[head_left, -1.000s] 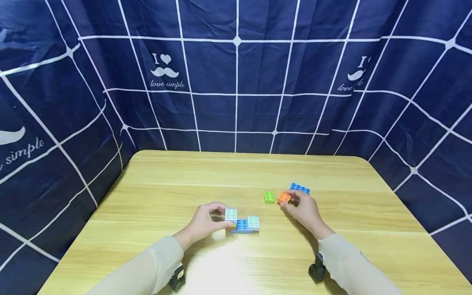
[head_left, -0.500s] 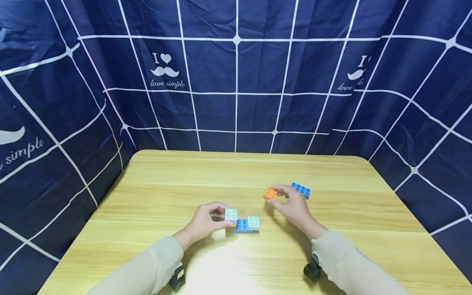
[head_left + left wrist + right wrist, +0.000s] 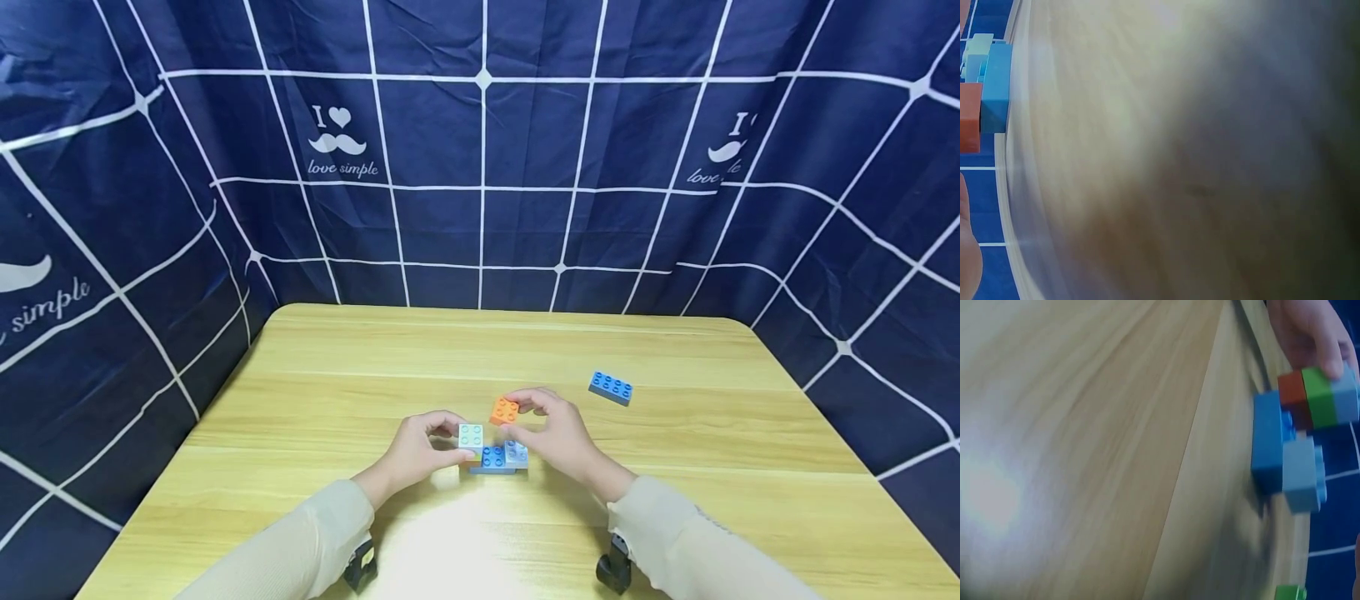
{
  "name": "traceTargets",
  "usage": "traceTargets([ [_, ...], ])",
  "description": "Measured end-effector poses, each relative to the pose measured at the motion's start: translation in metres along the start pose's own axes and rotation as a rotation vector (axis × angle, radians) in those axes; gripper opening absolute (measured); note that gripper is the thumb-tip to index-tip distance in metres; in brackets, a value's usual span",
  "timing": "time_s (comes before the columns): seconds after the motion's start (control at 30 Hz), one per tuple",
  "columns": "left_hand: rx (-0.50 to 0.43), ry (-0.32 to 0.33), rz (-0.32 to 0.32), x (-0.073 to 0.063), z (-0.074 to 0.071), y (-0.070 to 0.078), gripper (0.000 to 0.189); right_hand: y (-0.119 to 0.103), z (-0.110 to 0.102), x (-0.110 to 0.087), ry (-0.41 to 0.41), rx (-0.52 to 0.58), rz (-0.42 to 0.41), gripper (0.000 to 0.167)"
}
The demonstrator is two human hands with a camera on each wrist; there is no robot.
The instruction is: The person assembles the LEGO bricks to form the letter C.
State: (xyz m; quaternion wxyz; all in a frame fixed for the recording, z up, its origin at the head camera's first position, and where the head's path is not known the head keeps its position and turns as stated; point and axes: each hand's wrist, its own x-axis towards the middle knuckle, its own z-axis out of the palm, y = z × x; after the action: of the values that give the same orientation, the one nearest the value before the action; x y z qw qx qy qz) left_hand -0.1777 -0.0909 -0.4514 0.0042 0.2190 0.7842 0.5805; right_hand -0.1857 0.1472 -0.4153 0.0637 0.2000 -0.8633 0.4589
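Your left hand [image 3: 411,448] grips the stack [image 3: 470,435] at the left end of the blue base [image 3: 492,457], while your right hand [image 3: 558,432] pinches the orange brick [image 3: 505,410] — between your hands, near the base — and a loose blue brick [image 3: 611,388] lies farther back on the table [image 3: 360,358].

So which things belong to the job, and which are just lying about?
In the job:
orange square plastic brick, in right hand
multicoloured plastic brick build, in left hand

Seemingly lying about:
blue oblong plastic brick
green studded plastic brick
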Motion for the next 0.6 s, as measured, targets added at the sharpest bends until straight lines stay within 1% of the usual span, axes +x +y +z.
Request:
traceTargets([
  [0.07,0.000,0.001,0.003,0.000,0.000,0.000,0.029,-0.004,0.003,0.000,-0.024,0.012,-0.022,0.038],
  [0.23,0.014,0.003,0.016,0.000,0.000,0.000,0.029,-0.015,0.009,0.000,-0.078,0.049,-0.045,0.036],
  [0.5,0.017,0.013,0.051,0.001,0.001,-0.003,0.030,-0.021,0.017,0.000,-0.131,0.038,-0.086,0.035],
  [0.57,0.018,0.014,0.053,0.001,0.001,-0.001,0.029,-0.021,0.018,0.001,-0.135,0.035,-0.100,0.035],
  [0.6,0.021,0.012,0.056,0.001,0.001,0.004,0.028,-0.022,0.018,0.001,-0.137,0.033,-0.111,0.036],
])
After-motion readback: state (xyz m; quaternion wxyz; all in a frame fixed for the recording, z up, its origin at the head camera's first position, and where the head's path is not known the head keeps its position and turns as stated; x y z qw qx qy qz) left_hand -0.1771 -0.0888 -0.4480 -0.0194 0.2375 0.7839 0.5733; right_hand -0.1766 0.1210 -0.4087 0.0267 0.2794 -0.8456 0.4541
